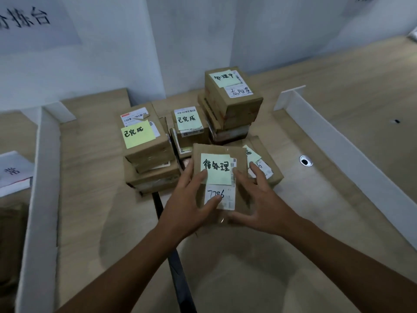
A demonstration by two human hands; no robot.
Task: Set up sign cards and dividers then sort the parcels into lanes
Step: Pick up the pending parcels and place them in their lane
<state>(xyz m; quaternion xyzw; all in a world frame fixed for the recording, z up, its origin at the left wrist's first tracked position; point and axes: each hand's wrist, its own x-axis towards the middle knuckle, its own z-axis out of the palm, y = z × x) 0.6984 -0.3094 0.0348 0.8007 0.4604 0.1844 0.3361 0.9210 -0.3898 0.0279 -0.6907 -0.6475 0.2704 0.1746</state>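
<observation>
Between two white dividers (38, 199) on the wooden table (94, 199), a flat brown parcel (239, 152) lies at the near edge of a cluster of stacked parcels (146, 152). It is a thin cardboard packet with a pale green sticky note (216, 170) bearing black handwritten characters. Just below the note is a white shipping label (225, 199) with pen-written digits. The left hand (189, 206) rests on the packet's left side, its fingers (198, 179) straight and spread, the thumb on the label. The right hand (261, 199) flanks the right edge with fingers (257, 172) splayed and uncurled, the thumb along the near edge. The stacks behind it carry similar yellow and green notes. A white sign card (13, 175) lies beyond the left divider.
</observation>
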